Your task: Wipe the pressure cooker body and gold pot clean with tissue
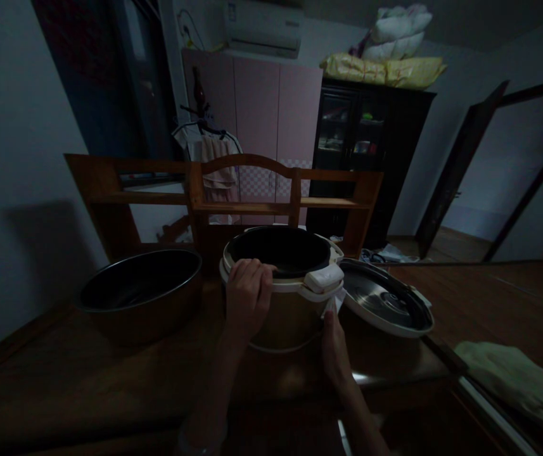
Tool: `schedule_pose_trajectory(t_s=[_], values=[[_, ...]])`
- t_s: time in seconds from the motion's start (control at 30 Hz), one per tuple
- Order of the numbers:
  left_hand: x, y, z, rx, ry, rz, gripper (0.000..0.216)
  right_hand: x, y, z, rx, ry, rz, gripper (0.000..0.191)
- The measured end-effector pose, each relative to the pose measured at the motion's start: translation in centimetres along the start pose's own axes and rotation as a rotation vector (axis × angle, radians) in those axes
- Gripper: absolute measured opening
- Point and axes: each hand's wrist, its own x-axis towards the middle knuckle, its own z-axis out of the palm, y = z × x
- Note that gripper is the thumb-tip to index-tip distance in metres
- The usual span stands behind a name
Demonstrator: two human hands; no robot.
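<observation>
A white and gold rice cooker [281,304] stands open on a dark wooden table [85,380], its black inner pot showing. My left hand [247,297] is curled over the cooker's near left rim. My right hand [334,342] reaches up along the cooker's right side and pinches a small white cloth or tissue [335,303] just under the white latch. The cooker's lid [385,304] hangs open to the right, metal inner face up.
A wide dark metal bowl [140,294] sits left of the cooker. A wooden shelf rack [233,196] stands behind it. Pale green cloth [518,380] lies at the far right. Cupboards and an open doorway fill the dim background.
</observation>
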Motion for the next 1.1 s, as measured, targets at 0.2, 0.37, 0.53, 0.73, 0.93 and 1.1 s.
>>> schedule_pose_trajectory(t_s=[0.2, 0.37, 0.53, 0.73, 0.93, 1.1], values=[[0.0, 0.1, -0.1, 0.003, -0.008, -0.008, 0.029, -1.8, -0.6, 0.8, 0.106, -0.039, 0.116, 0.068], [0.0, 0.0, -0.1, 0.006, -0.005, 0.007, 0.027, -3.5, -0.6, 1.5, 0.086, -0.006, 0.196, 0.072], [0.0, 0.1, -0.2, -0.001, -0.009, -0.001, 0.027, -2.7, -1.4, 1.0, 0.124, 0.016, 0.211, 0.07], [-0.1, 0.0, 0.0, 0.013, -0.006, 0.009, 0.025, 1.7, -2.9, -0.2, 0.189, 0.014, 0.064, 0.064], [-0.1, -0.2, 0.1, 0.01, 0.014, 0.021, 0.024, 3.4, -2.5, -0.6, 0.139, 0.041, 0.004, 0.062], [-0.1, -0.1, 0.1, 0.009, -0.004, 0.005, 0.026, 2.2, -1.5, -0.3, 0.148, 0.051, 0.091, 0.064]])
